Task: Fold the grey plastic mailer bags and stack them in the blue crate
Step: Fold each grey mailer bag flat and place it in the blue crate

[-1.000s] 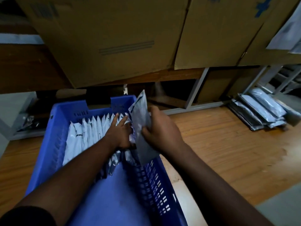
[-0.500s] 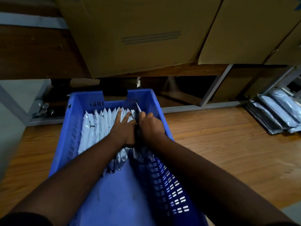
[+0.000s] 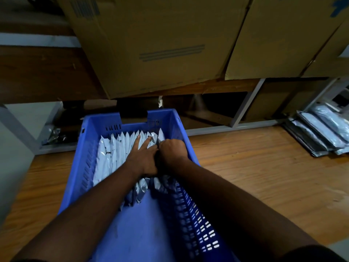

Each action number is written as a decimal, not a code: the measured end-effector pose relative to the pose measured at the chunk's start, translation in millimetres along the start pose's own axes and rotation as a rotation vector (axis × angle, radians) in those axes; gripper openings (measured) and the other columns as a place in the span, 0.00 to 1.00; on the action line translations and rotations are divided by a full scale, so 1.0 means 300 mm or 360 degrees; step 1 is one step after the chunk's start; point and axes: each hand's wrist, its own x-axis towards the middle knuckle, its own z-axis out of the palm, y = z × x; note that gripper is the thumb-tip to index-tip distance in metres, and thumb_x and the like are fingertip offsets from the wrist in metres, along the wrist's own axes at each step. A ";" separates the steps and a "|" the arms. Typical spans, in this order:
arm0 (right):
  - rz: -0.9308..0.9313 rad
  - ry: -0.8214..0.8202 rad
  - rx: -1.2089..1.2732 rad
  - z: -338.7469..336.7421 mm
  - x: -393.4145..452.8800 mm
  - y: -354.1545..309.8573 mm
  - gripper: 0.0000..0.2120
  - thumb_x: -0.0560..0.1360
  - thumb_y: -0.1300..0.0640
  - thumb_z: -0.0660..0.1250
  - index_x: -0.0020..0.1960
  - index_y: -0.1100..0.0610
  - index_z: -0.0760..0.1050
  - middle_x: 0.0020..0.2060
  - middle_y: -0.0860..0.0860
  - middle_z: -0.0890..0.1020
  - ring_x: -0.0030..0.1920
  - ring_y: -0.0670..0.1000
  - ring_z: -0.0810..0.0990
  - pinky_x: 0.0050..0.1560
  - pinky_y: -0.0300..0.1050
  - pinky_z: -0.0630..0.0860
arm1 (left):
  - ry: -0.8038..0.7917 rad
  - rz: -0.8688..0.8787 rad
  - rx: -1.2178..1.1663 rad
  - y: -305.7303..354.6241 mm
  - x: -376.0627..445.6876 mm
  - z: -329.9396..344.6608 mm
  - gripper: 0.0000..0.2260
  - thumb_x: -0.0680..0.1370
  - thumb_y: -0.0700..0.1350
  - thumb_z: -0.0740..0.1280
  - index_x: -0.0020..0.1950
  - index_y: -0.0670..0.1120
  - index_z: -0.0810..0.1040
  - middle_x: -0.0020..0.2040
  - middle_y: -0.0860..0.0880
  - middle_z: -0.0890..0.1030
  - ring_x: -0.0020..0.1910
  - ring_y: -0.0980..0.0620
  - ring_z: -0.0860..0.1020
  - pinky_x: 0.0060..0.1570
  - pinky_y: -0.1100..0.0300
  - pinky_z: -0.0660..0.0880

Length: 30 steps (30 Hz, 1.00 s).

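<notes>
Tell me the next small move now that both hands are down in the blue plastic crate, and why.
Probably let go with the right hand and draw it out. Its curled fingers sit at the right end of the row of folded grey plastic mailer bags, standing on edge in the blue plastic crate, while the left hand presses flat on the row, holding it.

Cardboard boxes (image 3: 160, 44) above wooden floor (image 3: 255, 167)

Folded grey mailer bags (image 3: 113, 157) stand upright in blue crate (image 3: 79, 167).
</notes>
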 end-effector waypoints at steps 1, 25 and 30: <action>-0.0003 -0.0013 -0.0018 0.002 0.012 -0.001 0.13 0.84 0.59 0.59 0.65 0.57 0.78 0.62 0.55 0.82 0.61 0.57 0.83 0.53 0.49 0.78 | 0.0023 -0.0002 -0.0019 -0.002 -0.004 0.000 0.42 0.70 0.74 0.53 0.83 0.60 0.54 0.83 0.58 0.56 0.83 0.48 0.40 0.76 0.37 0.32; -0.0407 -0.0598 -0.0542 -0.044 -0.212 -0.012 0.31 0.87 0.42 0.49 0.84 0.59 0.51 0.83 0.59 0.49 0.82 0.66 0.40 0.78 0.68 0.35 | 0.0140 0.0297 -0.0021 -0.063 0.165 -0.053 0.34 0.80 0.61 0.35 0.83 0.52 0.59 0.84 0.54 0.57 0.83 0.52 0.49 0.79 0.43 0.36; -0.0373 -0.0647 -0.0426 -0.026 -0.208 -0.007 0.32 0.87 0.43 0.49 0.84 0.60 0.46 0.83 0.61 0.46 0.82 0.66 0.41 0.78 0.67 0.35 | 0.0122 0.0167 0.0174 -0.009 0.201 -0.037 0.35 0.80 0.60 0.32 0.83 0.52 0.59 0.84 0.53 0.57 0.83 0.51 0.51 0.79 0.38 0.38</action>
